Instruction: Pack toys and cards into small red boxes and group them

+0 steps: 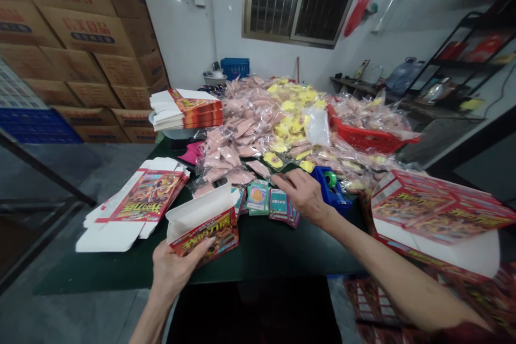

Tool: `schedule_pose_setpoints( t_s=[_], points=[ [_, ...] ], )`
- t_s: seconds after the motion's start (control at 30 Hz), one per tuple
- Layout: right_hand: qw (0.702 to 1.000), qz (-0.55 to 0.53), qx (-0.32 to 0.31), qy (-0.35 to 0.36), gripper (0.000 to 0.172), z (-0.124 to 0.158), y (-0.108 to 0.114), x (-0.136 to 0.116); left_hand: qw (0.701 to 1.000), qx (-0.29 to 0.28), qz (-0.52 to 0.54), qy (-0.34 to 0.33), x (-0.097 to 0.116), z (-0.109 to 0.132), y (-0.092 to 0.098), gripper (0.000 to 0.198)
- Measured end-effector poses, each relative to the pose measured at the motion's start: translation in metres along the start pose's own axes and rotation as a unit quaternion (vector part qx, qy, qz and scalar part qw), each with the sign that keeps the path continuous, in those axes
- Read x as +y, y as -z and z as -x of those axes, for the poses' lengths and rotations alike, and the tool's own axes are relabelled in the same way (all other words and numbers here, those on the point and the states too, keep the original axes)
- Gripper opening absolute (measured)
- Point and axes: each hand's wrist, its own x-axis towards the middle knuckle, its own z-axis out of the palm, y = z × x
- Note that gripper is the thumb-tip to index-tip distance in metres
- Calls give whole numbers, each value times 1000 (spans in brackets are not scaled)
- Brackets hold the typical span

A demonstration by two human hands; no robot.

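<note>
My left hand (pixel 175 270) grips an open red-and-white printed cardboard box (pixel 203 228), its white flaps sticking up. My right hand (pixel 302 194) reaches across the dark green table (pixel 262 258), fingers extended and nothing visibly in them. Its fingertips are just above several small teal-and-pink card packets (pixel 258 197). A blue tape dispenser (pixel 328 191) stands right beside that hand. Flattened box blanks (pixel 139 204) lie to the left, and more printed boxes (pixel 439 209) lie at the right.
Heaps of pink and yellow plastic-wrapped packets (pixel 258 129) cover the table's far half, with a red basket (pixel 366 138) among them. A stack of flat blanks (pixel 185 110) sits at the back left. Cardboard cartons (pixel 80 48) are piled high along the left wall.
</note>
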Motion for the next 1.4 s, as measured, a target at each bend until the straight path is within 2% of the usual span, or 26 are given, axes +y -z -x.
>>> schedule_pose_setpoints(
  t_s=[0.07, 0.17, 0.27, 0.37, 0.53, 0.8, 0.87, 0.93, 1.1, 1.23, 1.3, 1.4],
  points=[
    [999, -6, -24, 37, 31, -14, 2, -13, 1000, 15, -2, -1, -3, -1, 1, 28],
    [993, -28, -72, 84, 20, -27, -12, -34, 999, 31, -11, 1, -5, -1, 3, 30],
    [989, -52, -111, 85, 36, -29, -30, -43, 999, 42, -6, 12, -6, 0, 7, 29],
    [983, -83, -143, 82, 37, -30, -37, -35, 998, 46, 23, 26, -6, 1, 11, 28],
    [966, -133, -185, 120, 32, -36, -41, -16, 998, 34, 21, 38, -13, -3, 12, 28],
    [944, -196, -187, 187, 21, -49, -46, 1, 999, 11, 32, 35, -13, -3, 15, 29],
    [945, -205, -169, 192, 19, -47, -44, -1, 998, 11, 41, 38, -11, -2, 15, 28],
    [953, -206, -135, 176, 26, -42, -44, -7, 998, 10, 51, 40, -12, -2, 14, 27],
    [976, -203, -17, 84, 29, -18, -61, -33, 998, 18, 61, 27, -15, 0, 11, 26],
    [972, -220, 74, 23, 27, -10, -68, -37, 998, 22, 60, 13, -11, 1, 11, 25],
    [965, -236, 116, 2, 23, -11, -56, -30, 998, 13, 66, 4, -7, 2, 10, 27],
    [945, -254, 198, -55, 6, -12, -12, -15, 996, -41, 76, -21, 2, 2, 6, 26]
  ],
)
